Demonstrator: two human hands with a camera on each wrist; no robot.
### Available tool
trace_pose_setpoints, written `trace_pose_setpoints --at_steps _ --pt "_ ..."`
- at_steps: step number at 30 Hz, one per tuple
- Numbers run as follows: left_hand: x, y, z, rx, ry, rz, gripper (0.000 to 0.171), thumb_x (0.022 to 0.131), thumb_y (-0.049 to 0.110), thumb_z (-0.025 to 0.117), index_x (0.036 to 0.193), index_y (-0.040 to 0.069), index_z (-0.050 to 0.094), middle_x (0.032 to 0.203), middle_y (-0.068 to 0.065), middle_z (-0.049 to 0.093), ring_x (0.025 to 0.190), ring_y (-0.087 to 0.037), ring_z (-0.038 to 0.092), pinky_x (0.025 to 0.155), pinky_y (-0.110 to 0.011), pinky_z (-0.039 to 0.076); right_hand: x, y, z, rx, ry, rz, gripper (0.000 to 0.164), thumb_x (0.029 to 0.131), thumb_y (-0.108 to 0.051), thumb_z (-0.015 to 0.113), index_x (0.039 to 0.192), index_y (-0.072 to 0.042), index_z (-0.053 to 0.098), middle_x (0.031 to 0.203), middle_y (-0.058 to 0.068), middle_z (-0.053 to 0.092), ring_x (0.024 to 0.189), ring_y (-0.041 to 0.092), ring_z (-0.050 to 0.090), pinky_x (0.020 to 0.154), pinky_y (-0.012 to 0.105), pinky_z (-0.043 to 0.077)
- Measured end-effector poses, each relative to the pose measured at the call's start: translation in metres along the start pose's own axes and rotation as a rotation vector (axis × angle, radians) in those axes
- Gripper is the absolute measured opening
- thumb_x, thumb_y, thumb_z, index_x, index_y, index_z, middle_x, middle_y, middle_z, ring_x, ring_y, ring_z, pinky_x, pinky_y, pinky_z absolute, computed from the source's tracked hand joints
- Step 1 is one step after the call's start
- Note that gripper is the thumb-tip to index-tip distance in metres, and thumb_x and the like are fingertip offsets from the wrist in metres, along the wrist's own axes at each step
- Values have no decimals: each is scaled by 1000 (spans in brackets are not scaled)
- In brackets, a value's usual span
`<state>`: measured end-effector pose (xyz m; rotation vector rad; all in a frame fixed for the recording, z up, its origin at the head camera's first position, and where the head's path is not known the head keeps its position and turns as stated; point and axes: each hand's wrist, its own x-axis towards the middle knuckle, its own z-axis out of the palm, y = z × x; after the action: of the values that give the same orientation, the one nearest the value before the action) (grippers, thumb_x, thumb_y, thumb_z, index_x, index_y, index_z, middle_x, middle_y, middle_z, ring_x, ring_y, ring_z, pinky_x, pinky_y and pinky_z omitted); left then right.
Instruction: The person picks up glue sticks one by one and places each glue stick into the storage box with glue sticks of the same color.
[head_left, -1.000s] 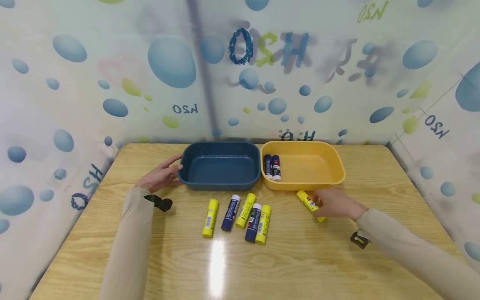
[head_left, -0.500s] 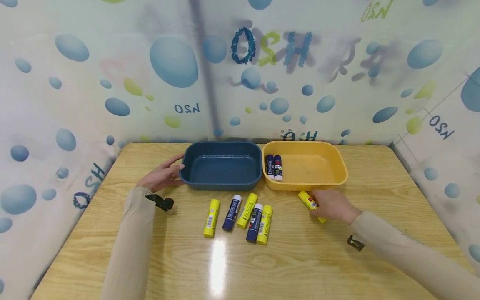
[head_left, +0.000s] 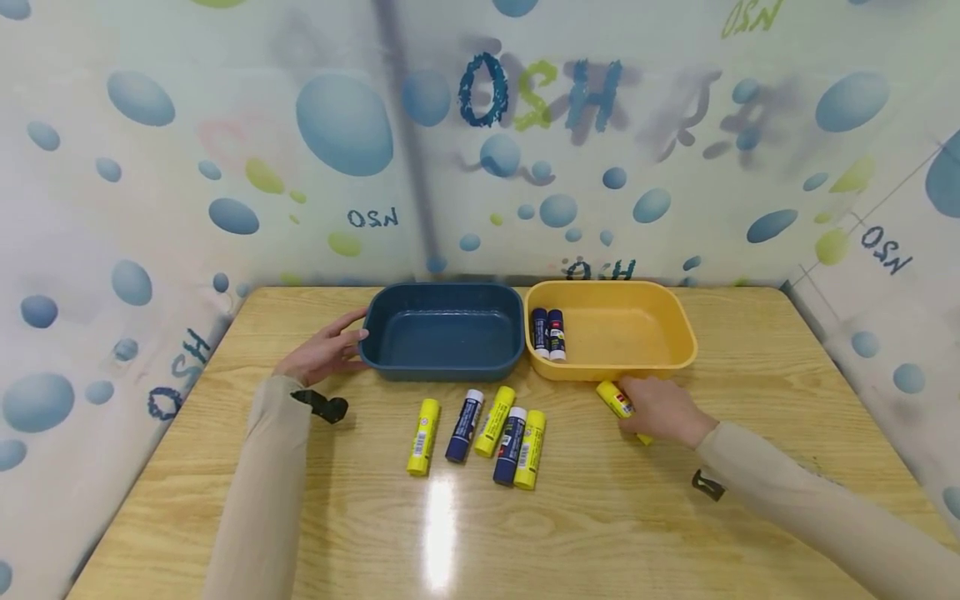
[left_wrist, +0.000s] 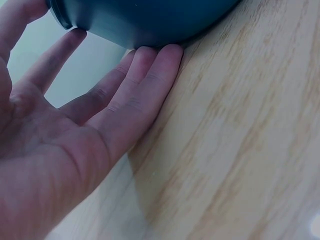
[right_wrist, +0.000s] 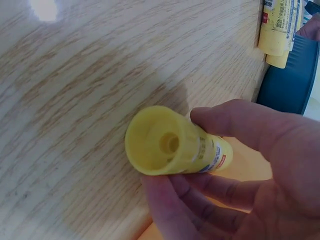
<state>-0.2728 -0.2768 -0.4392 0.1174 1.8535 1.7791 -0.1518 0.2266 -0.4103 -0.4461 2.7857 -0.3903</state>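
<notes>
My right hand (head_left: 663, 410) pinches a yellow glue stick (head_left: 615, 399) just in front of the orange-yellow bin (head_left: 622, 372). In the right wrist view, thumb and fingers lie on opposite sides of this glue stick (right_wrist: 197, 147), its hollow end toward the camera. My left hand (head_left: 321, 352) is at the left side of a dark blue bin (head_left: 442, 337). Extended fingers (left_wrist: 145, 90) touch that bin's outer wall (left_wrist: 145, 25) in the left wrist view. Two navy glue sticks (head_left: 557, 335) with white ends stand side by side against the left wall inside the orange-yellow bin.
Loose on the wooden table (head_left: 360, 517), in front of the bins, lie several glue sticks: a yellow one (head_left: 422, 437) at the left, then navy (head_left: 465, 427), yellow (head_left: 494, 422), navy (head_left: 510, 446) and yellow (head_left: 529, 450). A patterned wall covering (head_left: 345, 125) rises behind.
The right hand has shifted slightly left and closed further over the yellow glue stick, which stays about where it was. The left hand keeps its place at the blue bin.
</notes>
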Motion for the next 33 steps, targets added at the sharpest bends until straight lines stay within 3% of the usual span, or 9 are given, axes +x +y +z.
trace_pose_setpoints --at_steps 19,33 --pt "0 -2 -2 -22 0 4 67 103 26 50 157 22 11 155 -19 20 112 -17 58 96 -45 46 0 -13 -4 -40 -91 31 42 81 -18 77 114 0 57 82 3 56 66 18 50 57 31 41" --pt "1 -2 -1 -9 7 2 68 103 26 50 157 21 10 156 -16 18 118 -19 53 100 -49 41 -1 -31 -9 -6 -94 16 47 82 -19 77 119 0 56 85 3 57 69 17 50 63 32 45"
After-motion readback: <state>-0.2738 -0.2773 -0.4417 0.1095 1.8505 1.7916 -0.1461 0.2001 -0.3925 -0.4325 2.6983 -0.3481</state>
